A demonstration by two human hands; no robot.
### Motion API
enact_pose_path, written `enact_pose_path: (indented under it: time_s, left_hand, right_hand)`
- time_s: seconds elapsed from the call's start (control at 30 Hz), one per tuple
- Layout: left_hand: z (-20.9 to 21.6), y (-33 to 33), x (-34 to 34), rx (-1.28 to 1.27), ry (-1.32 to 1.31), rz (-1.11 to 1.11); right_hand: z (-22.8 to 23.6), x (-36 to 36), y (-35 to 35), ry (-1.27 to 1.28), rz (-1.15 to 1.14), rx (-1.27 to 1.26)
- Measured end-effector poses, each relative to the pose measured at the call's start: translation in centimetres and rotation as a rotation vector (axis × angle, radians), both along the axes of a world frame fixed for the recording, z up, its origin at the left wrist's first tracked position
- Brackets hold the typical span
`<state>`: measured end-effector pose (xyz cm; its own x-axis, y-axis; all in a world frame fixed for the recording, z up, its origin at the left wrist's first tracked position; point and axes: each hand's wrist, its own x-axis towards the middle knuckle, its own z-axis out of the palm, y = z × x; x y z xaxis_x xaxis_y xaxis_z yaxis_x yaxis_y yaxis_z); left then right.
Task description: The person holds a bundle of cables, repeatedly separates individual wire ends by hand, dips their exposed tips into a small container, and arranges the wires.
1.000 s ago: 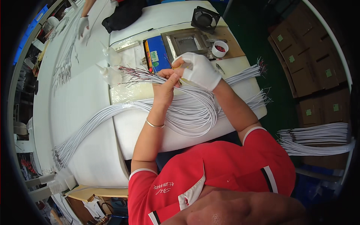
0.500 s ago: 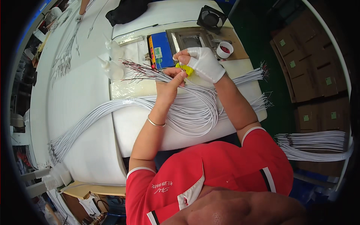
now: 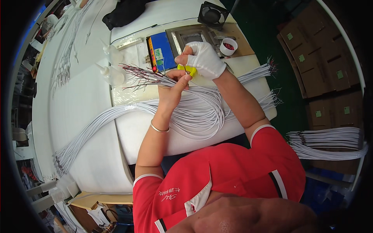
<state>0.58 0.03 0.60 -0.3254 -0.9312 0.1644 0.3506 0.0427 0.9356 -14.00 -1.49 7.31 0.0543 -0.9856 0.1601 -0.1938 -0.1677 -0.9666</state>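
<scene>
My bare left hand [image 3: 172, 88] is closed around a bundle of thin white cables [image 3: 198, 116], whose dark red and black wire ends [image 3: 142, 74] fan out to its left. Between its thumb and fingers, one cable end points up. My right hand [image 3: 206, 61], in a white fingerless glove, pinches the thin wires of that cable end just above the left thumb. Behind the fingertips sits a yellow ring-shaped thing [image 3: 191, 70], partly hidden. The cables loop across the padded table in front of me, and more cut ends [image 3: 268, 68] lie to the right.
Beyond my hands lie a blue box [image 3: 159, 46], a metal plate fixture [image 3: 192, 37], a white cup [image 3: 228, 46] of small red pieces and a black fan [image 3: 213, 15]. White squeeze bottles [image 3: 112, 73] stand left. Cartons [image 3: 318, 58] and hanging cables [image 3: 326, 143] are at right.
The whole view has shifted slightly. Both hands keep nearly the same grip, with the right fingers a little changed in pose. Another person's hand at the far left has moved farther away.
</scene>
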Motion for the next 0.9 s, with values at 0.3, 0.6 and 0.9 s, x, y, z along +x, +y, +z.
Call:
enact_pose_path:
  time_s: [0.3, 0.6, 0.9]
  left_hand:
    - [0.2, 0.2, -0.1, 0.016, -0.041, -0.006]
    - [0.4, 0.2, -0.1, -0.022, -0.034, 0.036]
    - [0.7, -0.6, -0.6, 0.014, -0.018, 0.041]
  right_hand:
    - [1.3, 0.0, 0.4, 0.002, 0.054, -0.008]
    - [0.8, 0.8, -0.4, 0.055, -0.123, -0.059]
    - [0.3, 0.4, -1.8, -0.011, -0.232, -0.070]
